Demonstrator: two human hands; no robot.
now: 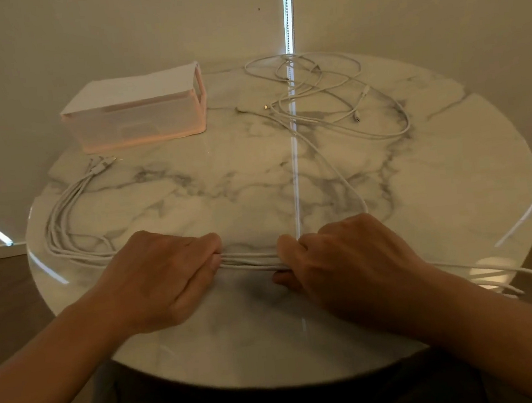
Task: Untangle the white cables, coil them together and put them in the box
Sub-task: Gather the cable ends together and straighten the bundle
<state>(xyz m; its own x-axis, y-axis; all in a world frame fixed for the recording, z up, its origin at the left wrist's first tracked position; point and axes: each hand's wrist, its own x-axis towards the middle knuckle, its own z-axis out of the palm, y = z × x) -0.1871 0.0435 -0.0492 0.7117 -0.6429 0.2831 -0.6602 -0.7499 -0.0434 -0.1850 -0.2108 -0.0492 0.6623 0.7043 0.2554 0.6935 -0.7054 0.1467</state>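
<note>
Two hands sit at the near side of the round marble table (256, 186), both grasping the same bundle of white cables (249, 261). The left hand (163, 271) has its fingers curled over the strands with the thumb tucked against them. The right hand (346, 258) pinches them between its thumb below and its bent fingers above. A short straight stretch of the bundle runs between the two sets of fingertips. Outward from the left fingers the strands loop round and run away to the plug ends (103, 164), which lie just in front of the pale box (138, 122). Past the right fingers one strand leads to a loose tangle (329, 96) at the far right.
</note>
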